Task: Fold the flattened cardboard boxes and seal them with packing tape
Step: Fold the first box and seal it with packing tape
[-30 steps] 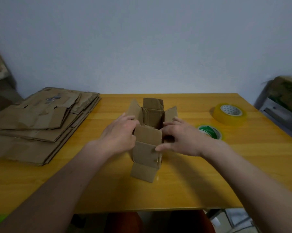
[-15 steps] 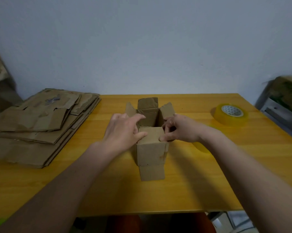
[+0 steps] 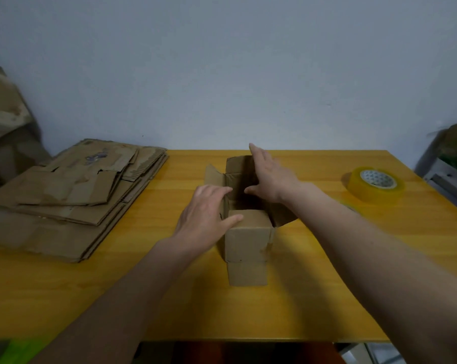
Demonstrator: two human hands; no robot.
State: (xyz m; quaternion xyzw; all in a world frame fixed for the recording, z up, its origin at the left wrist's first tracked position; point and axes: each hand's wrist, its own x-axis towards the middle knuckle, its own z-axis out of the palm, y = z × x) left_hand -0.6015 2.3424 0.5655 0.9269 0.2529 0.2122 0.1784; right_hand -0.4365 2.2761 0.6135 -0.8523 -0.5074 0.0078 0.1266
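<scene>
The small box (image 3: 248, 232) is steadied by the flat left hand (image 3: 206, 219) while the flat right hand (image 3: 270, 177) — seemingly touching the far flap — could be pushed too hard, toppling it.

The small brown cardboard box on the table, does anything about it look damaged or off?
The small brown cardboard box looks worn: its near right corner edge is ragged, and its right flap splays outward, creased. Nothing else stands out.

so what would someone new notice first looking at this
Probably the small open cardboard box standing mid-table, with the left hand against its side and the right hand reaching over its open top. Next, the stack of flattened cardboard at the left and the yellow tape roll at the right.
</scene>
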